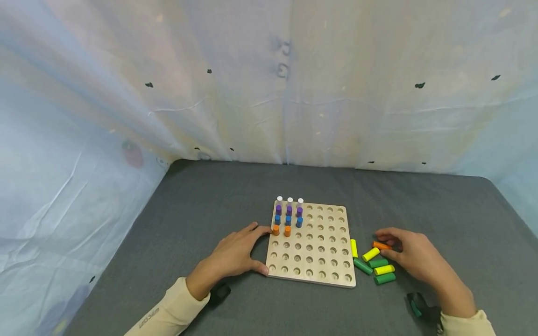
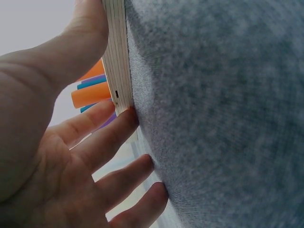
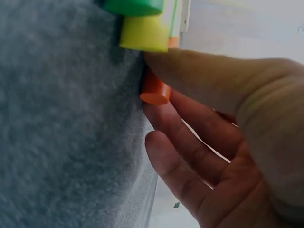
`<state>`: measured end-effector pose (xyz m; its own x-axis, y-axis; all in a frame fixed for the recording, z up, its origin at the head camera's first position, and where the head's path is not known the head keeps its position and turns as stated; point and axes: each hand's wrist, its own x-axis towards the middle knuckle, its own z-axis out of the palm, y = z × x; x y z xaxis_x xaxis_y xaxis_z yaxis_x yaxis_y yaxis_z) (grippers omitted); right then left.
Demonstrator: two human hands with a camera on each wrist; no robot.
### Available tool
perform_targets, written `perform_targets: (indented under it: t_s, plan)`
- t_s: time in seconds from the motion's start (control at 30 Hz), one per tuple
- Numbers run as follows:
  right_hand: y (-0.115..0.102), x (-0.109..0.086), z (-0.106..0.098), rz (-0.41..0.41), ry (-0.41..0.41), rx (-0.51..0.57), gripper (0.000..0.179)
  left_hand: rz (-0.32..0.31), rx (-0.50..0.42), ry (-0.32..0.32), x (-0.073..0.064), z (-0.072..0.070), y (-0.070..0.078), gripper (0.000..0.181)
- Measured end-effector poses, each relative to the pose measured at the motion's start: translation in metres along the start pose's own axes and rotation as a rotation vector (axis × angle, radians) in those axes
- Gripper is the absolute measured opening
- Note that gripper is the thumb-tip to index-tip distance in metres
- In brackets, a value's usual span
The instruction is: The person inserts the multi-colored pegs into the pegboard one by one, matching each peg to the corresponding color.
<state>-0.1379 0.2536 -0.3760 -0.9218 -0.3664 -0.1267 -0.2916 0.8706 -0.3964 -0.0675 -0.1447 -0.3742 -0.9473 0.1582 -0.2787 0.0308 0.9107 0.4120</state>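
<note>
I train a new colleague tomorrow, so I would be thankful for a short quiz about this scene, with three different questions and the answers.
1. True or false: the left hand touches the left edge of the board.
2. How many standing orange pegs are in the board?
3. Which peg does the right hand hold?
A. a white peg
B. the loose orange peg
C. a purple peg

Key: 1. True. 2. Two. 3. B.
</note>
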Motion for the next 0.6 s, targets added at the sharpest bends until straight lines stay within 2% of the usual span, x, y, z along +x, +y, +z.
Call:
perform_targets:
  t_s: [0.6]
  plan:
    - [0.0006,0.0000,-0.0010,0.009,0.025,-0.040,0.035,0.010,-0.012,0.007,-0.0007,0.0001,-0.0016,0.094]
